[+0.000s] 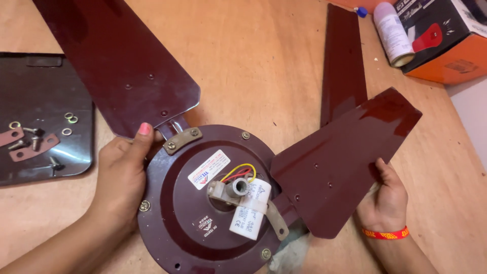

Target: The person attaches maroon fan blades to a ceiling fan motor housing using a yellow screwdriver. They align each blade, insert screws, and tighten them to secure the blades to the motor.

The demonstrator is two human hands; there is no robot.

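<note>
A dark maroon ceiling fan motor housing (177, 213) lies face up on a wooden table (264, 66). A white cylindrical capacitor (249, 209) with coloured wires sits at its centre. One maroon blade (122, 61) is joined at the upper left under a metal bracket (181, 140). My left hand (122, 170) grips the housing rim, thumb on that blade's root. My right hand (385, 195) holds the edge of a second maroon blade (340, 162) at the housing's right side. A third blade (342, 61) lies loose behind it.
A dark tray (45, 91) at the left holds screws, washers and two copper-coloured plates. At the top right stand an orange and black box (446, 45) and a white spray can (393, 33). A grey cloth (291, 256) lies under the housing.
</note>
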